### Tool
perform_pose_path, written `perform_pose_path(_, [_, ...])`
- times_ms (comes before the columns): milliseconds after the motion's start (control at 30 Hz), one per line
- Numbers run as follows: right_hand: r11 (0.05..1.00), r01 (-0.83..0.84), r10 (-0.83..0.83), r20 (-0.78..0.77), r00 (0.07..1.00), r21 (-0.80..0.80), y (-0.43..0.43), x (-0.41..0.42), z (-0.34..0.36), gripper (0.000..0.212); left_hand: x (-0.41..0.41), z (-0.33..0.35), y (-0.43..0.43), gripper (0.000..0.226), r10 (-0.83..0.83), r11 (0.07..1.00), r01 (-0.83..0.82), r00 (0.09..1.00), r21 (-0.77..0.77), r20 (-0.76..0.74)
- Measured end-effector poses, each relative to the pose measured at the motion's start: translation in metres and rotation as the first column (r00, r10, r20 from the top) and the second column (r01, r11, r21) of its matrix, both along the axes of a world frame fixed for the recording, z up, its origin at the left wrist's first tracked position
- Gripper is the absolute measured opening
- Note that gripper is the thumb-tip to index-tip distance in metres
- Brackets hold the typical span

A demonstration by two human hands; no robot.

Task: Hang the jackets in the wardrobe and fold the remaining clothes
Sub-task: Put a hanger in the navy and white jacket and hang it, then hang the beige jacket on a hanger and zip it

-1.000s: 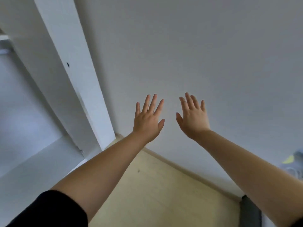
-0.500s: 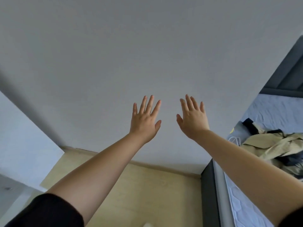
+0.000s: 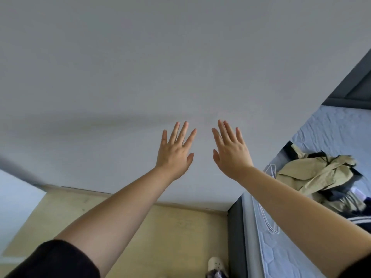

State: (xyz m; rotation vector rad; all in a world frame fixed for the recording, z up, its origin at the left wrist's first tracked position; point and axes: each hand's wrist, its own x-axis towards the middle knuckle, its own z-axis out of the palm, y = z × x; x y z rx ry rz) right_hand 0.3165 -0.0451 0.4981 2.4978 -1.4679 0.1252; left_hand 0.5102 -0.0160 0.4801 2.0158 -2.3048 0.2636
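A plain pale wall [image 3: 140, 77] fills most of the view, meeting a light wooden floor [image 3: 180, 227] along a skirting line; a white panel [image 3: 16, 197] stands at the left edge, and the toe of a pale slipper [image 3: 215, 263] shows at the bottom; both arms reach forward toward the wall, the left hand [image 3: 174, 151] and the right hand [image 3: 230, 151] side by side and apart, backs to the camera; the grip of each is spread, fingers straight and fanned, holding nothing; the right forearm crosses in front of the bed [image 3: 331, 133] and hides part of the white wire hangers [image 3: 271, 169] lying at its near edge; the beige jacket [image 3: 313, 173] lies crumpled on the bed just beside those hangers, well apart from both hands; its long axis runs from the hangers toward the right edge of the picture, and which end is the collar cannot be told; dark clothes [image 3: 341, 197] sit beneath and around it, one with pale stripes [image 3: 361, 219]; the jacket cloth looks thin and creased, with a dark cord; the mattress cover is pale blue and quilted, the bed frame [image 3: 234, 237] dark and flat-sided; a black sleeve [image 3: 56, 259] covers the left upper arm.
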Motion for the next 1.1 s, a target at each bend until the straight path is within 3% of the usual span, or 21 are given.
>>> perform_pose_path(300, [0.967,-0.254,0.252,-0.101,0.962,0.000,-0.043,-0.038,-0.048,0.068,-0.048,-0.051,-0.008,0.070,0.202,0.979,-0.203,0.974,0.002,-0.100])
perform_pose_path(500, [0.941,-0.335,0.339,-0.131,0.932,0.050,-0.047,-0.047,-0.111,0.070,-0.074,-0.112,0.000,0.072,0.325,0.946,-0.322,0.938,0.049,-0.117])
perform_pose_path(667, [0.921,-0.382,0.388,-0.097,0.917,0.069,-0.038,-0.052,-0.209,0.072,-0.083,-0.201,0.013,0.072,0.399,0.916,-0.386,0.903,0.108,-0.159])
perform_pose_path(867, [0.928,-0.331,0.359,-0.168,0.918,0.173,-0.034,-0.064,-0.352,0.069,-0.107,-0.343,0.027,0.068,0.443,0.892,-0.405,0.870,0.201,-0.216])
perform_pose_path(1100, [0.950,-0.274,0.292,-0.115,0.949,0.151,-0.032,-0.087,-0.474,0.070,-0.135,-0.469,0.024,0.069,0.440,0.896,-0.408,0.873,0.176,-0.212])
